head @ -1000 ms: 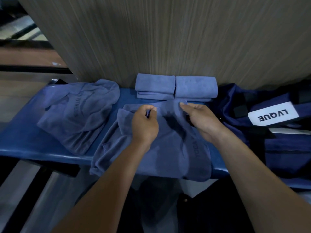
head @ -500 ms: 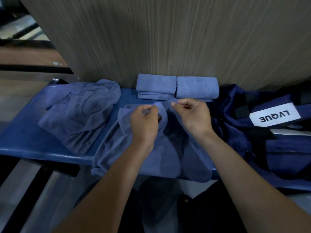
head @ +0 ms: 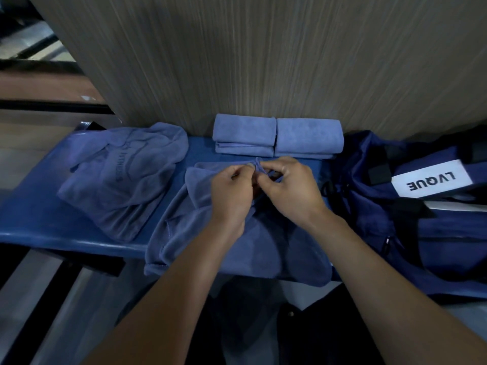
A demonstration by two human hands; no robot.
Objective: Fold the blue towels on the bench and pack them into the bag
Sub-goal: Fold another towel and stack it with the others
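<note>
Pinching one corner together, the left hand (head: 232, 191) and right hand (head: 288, 185) are folding the middle towel (head: 224, 238). Two folded towels (head: 276, 135) are waiting at twelve o'clock; a crumpled towel (head: 118, 177) at ten o'clock and the open bag (head: 411, 219) at three o'clock are waiting too.

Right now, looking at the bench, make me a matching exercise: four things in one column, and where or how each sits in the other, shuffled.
Things:
1. dark blue duffel bag
2. crumpled blue towel with lettering
3. two folded light blue towels
4. loose blue towel at the front edge

States:
A. pinched by both hands
B. side by side against the wall
C. far left, untouched
D. far right

Pairs: 1-D, 2-C, 3-B, 4-A
</note>
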